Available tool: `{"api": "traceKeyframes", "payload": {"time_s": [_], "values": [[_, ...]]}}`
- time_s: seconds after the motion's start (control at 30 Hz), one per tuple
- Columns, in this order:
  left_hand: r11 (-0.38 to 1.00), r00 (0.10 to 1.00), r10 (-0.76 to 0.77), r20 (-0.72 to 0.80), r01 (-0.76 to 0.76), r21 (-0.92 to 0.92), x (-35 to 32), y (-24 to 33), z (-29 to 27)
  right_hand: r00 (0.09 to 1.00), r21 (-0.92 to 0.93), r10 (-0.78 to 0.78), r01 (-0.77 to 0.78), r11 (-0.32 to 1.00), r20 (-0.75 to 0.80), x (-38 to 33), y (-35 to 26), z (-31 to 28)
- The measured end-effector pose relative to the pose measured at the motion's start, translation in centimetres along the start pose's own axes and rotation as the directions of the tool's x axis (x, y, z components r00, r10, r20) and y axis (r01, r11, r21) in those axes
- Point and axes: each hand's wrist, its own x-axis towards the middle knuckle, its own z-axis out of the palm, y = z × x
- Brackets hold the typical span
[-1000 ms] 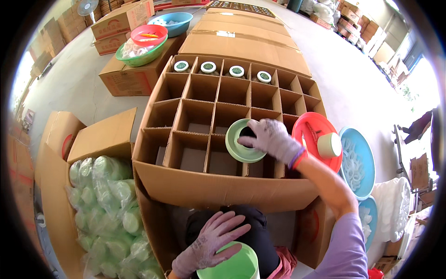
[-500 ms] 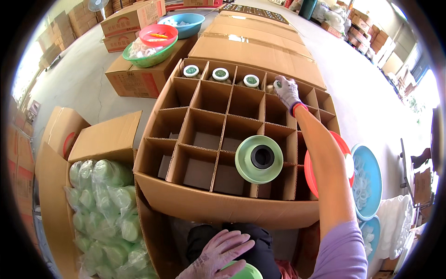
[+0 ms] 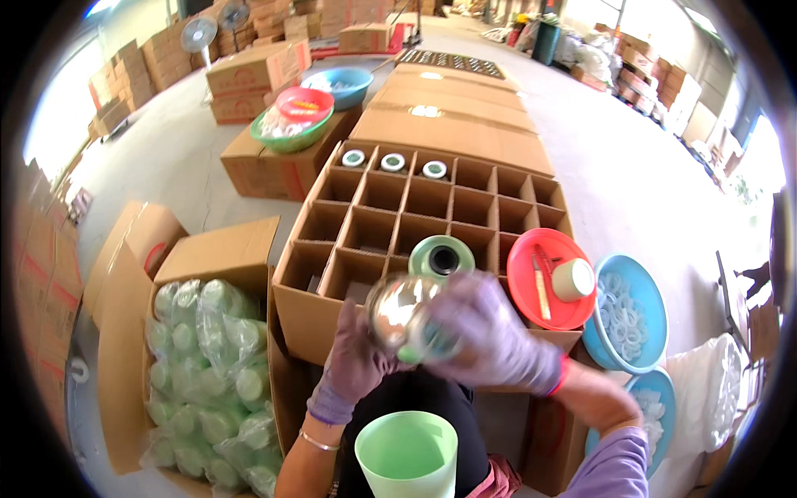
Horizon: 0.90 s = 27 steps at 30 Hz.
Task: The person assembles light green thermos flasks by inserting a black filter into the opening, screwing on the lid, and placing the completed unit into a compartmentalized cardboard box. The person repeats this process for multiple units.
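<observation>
In front of me a mirror-bright, silvery vacuum flask liner (image 3: 400,307) lies tilted between my gloved hands. My left hand (image 3: 355,357) is curled round its left side. The right hand (image 3: 490,328), smeared by motion, grips its other end, where a pale greenish part partly shows. Below them a light green tapered cup-like casing (image 3: 407,452) stands upright at my lap. Just beyond my hands a green round piece with a black ring (image 3: 442,259) rests on the dividers of a large carton (image 3: 311,328). Three white-rimmed bottle tops (image 3: 393,163) show in its far row.
To the left an open carton (image 3: 124,357) holds several bagged green cups (image 3: 207,373). At right are a red basin (image 3: 523,286) with a cream cup and tools, and a blue basin (image 3: 656,319) of clear rings. Closed cartons (image 3: 457,124) stretch beyond.
My right hand has come back from the carton's far row with the flask liner, and that cell's top is gone. My left hand has risen from my lap and taken hold of it.
</observation>
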Motion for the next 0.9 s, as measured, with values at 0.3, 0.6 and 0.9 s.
{"api": "traceKeyframes", "payload": {"time_s": [0.3,0.6,0.9], "values": [[0.786,0.94,0.319,-0.122,-0.191,0.587,-4.0,-0.8,2.0,0.999,0.474,0.053,-0.039,0.88,-0.015,-9.3,-6.2,4.4],[-0.027,0.977,0.016,0.212,-0.212,0.977,-13.0,-1.4,4.4,0.437,0.837,0.798,-0.159,0.523,-0.416,-10.1,-2.4,-10.3],[0.303,0.827,-0.498,-0.261,0.448,0.841,-12.2,-1.3,5.6,0.701,0.537,0.633,-0.413,0.735,-0.327,-14.9,-8.1,-3.6]]}}
